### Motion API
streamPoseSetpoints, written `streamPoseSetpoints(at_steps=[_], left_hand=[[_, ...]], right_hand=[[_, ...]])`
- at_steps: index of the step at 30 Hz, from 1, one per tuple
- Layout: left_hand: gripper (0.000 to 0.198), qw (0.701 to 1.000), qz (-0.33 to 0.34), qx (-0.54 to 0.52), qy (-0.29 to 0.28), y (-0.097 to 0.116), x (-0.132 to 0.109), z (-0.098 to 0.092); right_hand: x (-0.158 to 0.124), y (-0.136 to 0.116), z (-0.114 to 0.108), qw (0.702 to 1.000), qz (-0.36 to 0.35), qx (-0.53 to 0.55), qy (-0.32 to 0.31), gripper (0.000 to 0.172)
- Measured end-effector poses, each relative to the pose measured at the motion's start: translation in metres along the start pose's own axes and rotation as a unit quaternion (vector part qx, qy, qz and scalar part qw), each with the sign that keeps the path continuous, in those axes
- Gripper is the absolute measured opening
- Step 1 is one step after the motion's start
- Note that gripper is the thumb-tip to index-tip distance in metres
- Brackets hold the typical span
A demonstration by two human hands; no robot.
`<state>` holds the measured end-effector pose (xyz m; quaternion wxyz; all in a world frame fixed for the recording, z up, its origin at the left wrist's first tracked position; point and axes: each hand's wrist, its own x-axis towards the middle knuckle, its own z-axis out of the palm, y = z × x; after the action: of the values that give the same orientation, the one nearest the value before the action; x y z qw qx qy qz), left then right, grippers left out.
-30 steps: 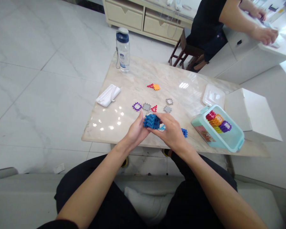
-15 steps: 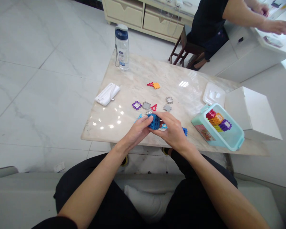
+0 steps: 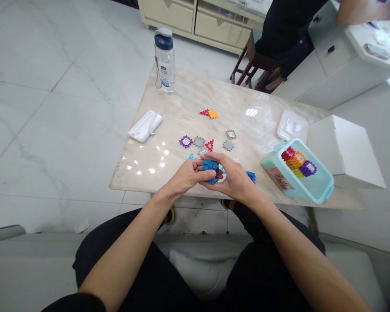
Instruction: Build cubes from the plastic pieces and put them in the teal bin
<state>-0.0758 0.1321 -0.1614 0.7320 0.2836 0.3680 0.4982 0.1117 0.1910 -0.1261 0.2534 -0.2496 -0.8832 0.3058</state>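
Note:
Between my two hands, above the table's near edge, is a blue block of interlocking toy tiles (image 3: 209, 166). My left hand (image 3: 189, 175) grips its left side, the thumb laid across the front. Around the right and far side curl the fingers of my right hand (image 3: 234, 175). Just beyond my hands lie a red triangular tile (image 3: 209, 145), a grey tile (image 3: 199, 141) and a purple tile (image 3: 186, 141). A light blue piece (image 3: 191, 156) pokes out past my left fingers. To the right of my right hand rests a dark blue tile (image 3: 251, 176).
A turquoise bin (image 3: 281, 173) holding colourful tiles stands on the right, beside a white box (image 3: 344, 151) and a clear lid (image 3: 291, 125). A water bottle (image 3: 165, 65) and tissue pack (image 3: 145, 126) are on the left. Another person (image 3: 289, 30) sits beyond the table.
The blue block has been turned in my hands, so a toothed side now faces me. My left thumb has slid lower across its front. The other person's arm has shifted.

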Motion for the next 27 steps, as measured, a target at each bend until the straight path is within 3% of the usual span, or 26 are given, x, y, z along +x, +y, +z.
streamPoseSetpoints(at_steps=[7,12,18,24,27], left_hand=[[0.062,0.999,0.023,0.013,0.022,-0.003,-0.003,0.006],[0.061,0.999,0.036,0.003,-0.018,-0.001,-0.005,0.006],[0.049,0.998,0.018,0.052,0.012,0.001,-0.006,0.006],[0.046,0.999,0.007,0.039,-0.021,0.006,-0.007,0.006],[0.049,0.999,0.011,0.034,-0.018,0.009,-0.008,0.007]], right_hand=[[0.001,0.004,-0.001,0.999,-0.031,-0.015,-0.015,0.052],[0.002,0.0,-0.004,0.999,-0.035,-0.012,-0.005,0.054],[0.003,-0.004,-0.004,0.999,-0.025,-0.007,-0.027,0.048],[0.005,-0.006,-0.006,0.999,-0.037,-0.013,-0.002,0.059],[0.005,-0.005,-0.008,0.998,-0.057,-0.014,0.01,0.049]])
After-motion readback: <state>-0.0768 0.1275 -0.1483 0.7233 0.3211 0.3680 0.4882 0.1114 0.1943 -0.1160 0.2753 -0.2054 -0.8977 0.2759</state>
